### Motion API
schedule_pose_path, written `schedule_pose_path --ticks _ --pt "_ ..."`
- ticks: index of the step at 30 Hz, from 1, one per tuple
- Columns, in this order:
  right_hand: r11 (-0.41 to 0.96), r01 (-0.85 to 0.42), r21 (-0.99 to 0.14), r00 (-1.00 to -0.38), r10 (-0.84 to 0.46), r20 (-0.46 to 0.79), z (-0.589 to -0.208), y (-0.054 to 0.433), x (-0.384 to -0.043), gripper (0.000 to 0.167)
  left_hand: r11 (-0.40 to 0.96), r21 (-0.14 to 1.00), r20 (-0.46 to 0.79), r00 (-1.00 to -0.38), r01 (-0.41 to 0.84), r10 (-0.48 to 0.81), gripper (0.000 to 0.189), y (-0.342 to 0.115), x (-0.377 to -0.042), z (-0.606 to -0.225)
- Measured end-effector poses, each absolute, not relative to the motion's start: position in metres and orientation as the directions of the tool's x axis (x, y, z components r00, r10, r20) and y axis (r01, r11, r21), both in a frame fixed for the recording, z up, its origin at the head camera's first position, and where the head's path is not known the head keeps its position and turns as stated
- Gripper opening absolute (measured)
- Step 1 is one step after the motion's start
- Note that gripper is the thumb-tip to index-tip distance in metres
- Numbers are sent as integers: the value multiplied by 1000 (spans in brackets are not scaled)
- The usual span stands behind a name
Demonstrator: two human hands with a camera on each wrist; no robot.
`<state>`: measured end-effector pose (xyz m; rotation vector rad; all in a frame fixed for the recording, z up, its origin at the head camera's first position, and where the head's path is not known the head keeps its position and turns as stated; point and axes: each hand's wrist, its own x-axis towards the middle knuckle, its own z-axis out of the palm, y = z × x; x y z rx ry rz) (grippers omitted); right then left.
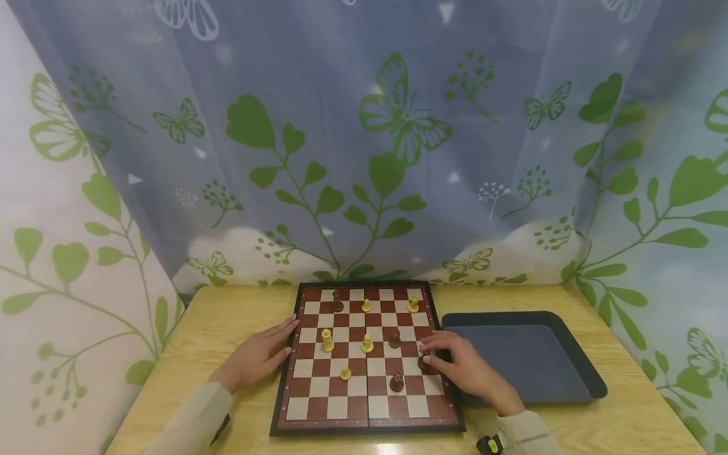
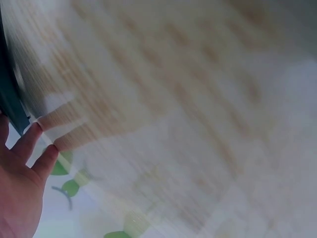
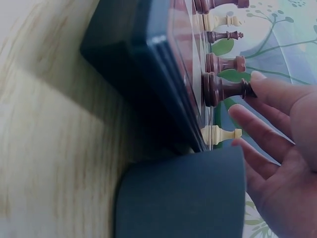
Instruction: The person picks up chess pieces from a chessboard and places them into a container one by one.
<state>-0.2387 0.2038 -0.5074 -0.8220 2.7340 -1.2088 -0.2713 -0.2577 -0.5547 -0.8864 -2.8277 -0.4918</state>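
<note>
A chessboard (image 1: pixel 327 407) in red-brown and cream lies on the table. At its right edge my right hand (image 1: pixel 463 366) pinches the top of a dark brown chess piece (image 3: pixel 220 90) between thumb and index finger; the fingers hide its tip. The piece stands upright with its base at the board surface. Close by are two dark pieces, one (image 1: pixel 395 339) farther in and one (image 1: pixel 397 382) nearer me. My left hand (image 1: pixel 256 355) rests beside the board's left edge, fingers extended and fingertips at the frame. In the left wrist view, its fingers (image 2: pixel 45 161) are spread.
A dark grey tray (image 1: pixel 523 366) stands right of the board, under my right forearm. Other pieces on the board include a yellow rook (image 1: pixel 327 340), a yellow knight (image 1: pixel 413 304), several yellow pawns and a dark piece (image 1: pixel 338 301) at the back. Patterned fabric (image 1: pixel 341 158) hangs behind the table.
</note>
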Motion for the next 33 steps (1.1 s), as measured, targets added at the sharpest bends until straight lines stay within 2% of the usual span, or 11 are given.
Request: schedule_pose_path --ticks 11,25,33 --pt "561 -483 -672 -859 -453 239 -510 201 -238 18 766 290 213 -819 574 533 59 -256 -271 -549" --pt "533 -477 -699 -864 -429 263 -503 197 -237 21 745 295 252 -801 598 543 58 -254 -268 -547" --pt "554 -492 -672 -860 -428 277 -500 199 -239 20 760 281 222 -810 586 543 60 -254 -272 -549"
